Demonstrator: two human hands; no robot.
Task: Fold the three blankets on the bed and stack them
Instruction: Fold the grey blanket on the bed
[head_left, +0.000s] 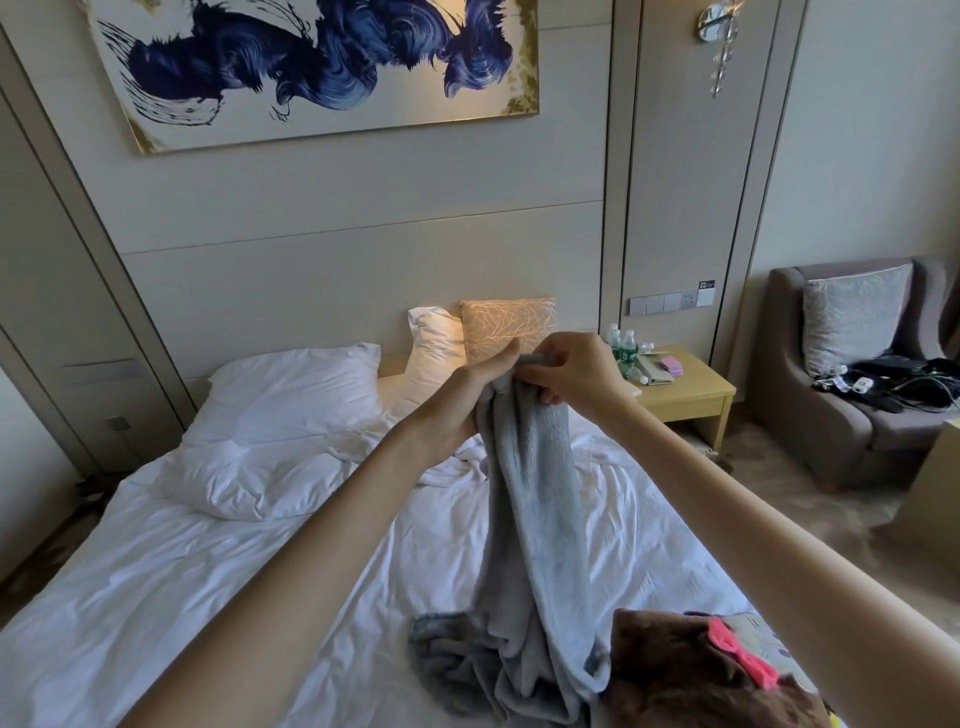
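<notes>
Both hands meet above the bed (208, 571). The left hand (467, 397) and the right hand (576, 374) each grip the top edge of a grey blanket (524, 499). It hangs down, its lower end bunched on the sheet. A brown blanket (675, 680) lies touching that bunched end.

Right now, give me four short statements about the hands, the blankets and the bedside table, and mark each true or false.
1. The left hand and the right hand both grip the top of the grey blanket. True.
2. The grey blanket lies folded flat. False: it hangs bunched from the hands, its lower end heaped on the bed.
3. A brown blanket with a pink bow lies at the lower right. True.
4. The bedside table holds nothing. False: bottles stand on the bedside table.
</notes>
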